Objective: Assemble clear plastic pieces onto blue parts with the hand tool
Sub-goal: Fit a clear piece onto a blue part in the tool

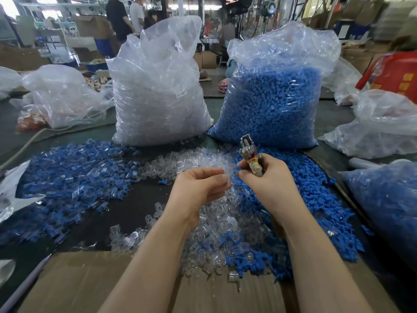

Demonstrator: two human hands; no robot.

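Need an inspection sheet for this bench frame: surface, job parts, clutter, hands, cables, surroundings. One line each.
Surface: dark table, with a cardboard sheet at the near edge.
Job's things: loose clear pieces heaped centre; loose blue parts to the right; mixed blue-and-clear pile to the left; tall bag of clear pieces; tall bag of blue parts; hand tool, metal head up.
Clutter: crumpled plastic bags left and right.
Hands: left hand curled, fingertips pinched, held item too small to tell; right hand grips the hand tool.
Cables: hose or cord crossing far left.
Surroundings: workshop, people standing behind, fan, cartons.
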